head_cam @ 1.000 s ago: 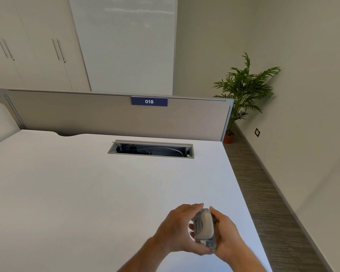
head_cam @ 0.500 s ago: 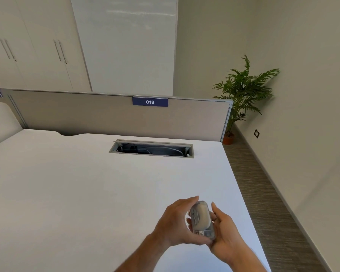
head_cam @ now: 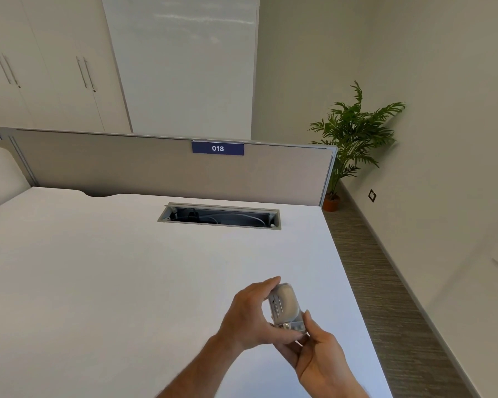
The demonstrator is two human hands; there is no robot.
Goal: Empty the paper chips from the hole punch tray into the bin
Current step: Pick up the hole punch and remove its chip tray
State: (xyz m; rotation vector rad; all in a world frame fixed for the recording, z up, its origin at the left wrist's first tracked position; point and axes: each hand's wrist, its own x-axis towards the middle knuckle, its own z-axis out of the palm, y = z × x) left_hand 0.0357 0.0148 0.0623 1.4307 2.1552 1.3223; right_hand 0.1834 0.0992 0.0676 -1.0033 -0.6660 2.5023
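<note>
A small grey hole punch (head_cam: 283, 308) is held above the white desk (head_cam: 112, 282) near its front right corner, tilted on end with its underside turned toward me. My left hand (head_cam: 249, 318) wraps its left side, fingers over the top and thumb underneath. My right hand (head_cam: 318, 357) grips the lower right end from below. Whether the chip tray is still attached I cannot tell. No bin is in view.
A cable cut-out (head_cam: 219, 216) is sunk into the desk near the grey partition (head_cam: 156, 168) labelled 018. The desk's right edge drops to a striped floor (head_cam: 385, 297). A potted plant (head_cam: 354, 133) stands in the far corner. Cupboards line the back wall.
The hole punch has tipped more to the left in my hands. My right hand has slid down from its side to its lower end, and my left fingers have spread over the top.
</note>
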